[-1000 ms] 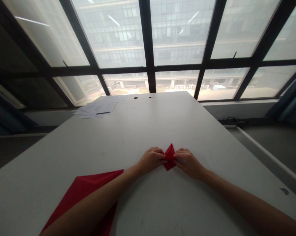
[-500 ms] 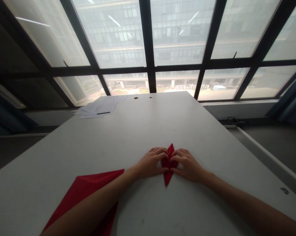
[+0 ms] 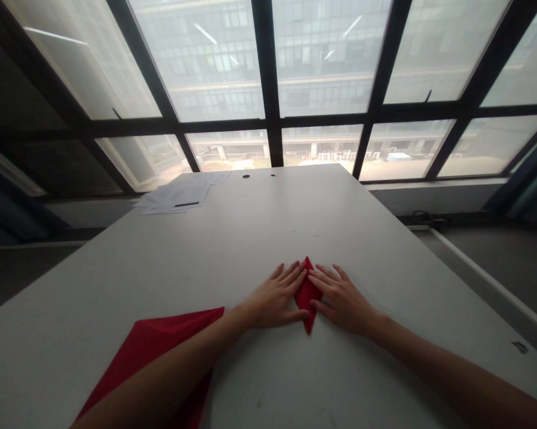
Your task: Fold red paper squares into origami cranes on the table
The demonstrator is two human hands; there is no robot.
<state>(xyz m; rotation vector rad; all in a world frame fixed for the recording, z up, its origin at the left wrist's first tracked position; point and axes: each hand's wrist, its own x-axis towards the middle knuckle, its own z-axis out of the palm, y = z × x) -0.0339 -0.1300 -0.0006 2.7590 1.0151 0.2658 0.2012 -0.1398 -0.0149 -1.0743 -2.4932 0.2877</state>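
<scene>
A small red folded paper (image 3: 308, 293), shaped like a narrow diamond, lies on the white table between my hands, its points facing away from and toward me. My left hand (image 3: 280, 298) lies on its left side, fingers spread, fingertips on its upper part and thumb on its lower part. From the right, my right hand (image 3: 340, 298) touches it with fingertips near the top and the thumb at its right edge, fingers apart. A larger red sheet (image 3: 161, 342) with a fold along its top lies at the lower left, partly hidden under my left forearm.
White papers (image 3: 179, 193) with a dark pen (image 3: 187, 204) on them lie at the table's far left. Two small holes show near the far edge of the table (image 3: 268, 232). Beyond stand large windows with dark frames, and a cable (image 3: 429, 218) is at the right.
The fingers of both hands have gone from curled and pinching at the small red paper to stretched out flat over it. The paper has turned slightly and now points more straight toward me.
</scene>
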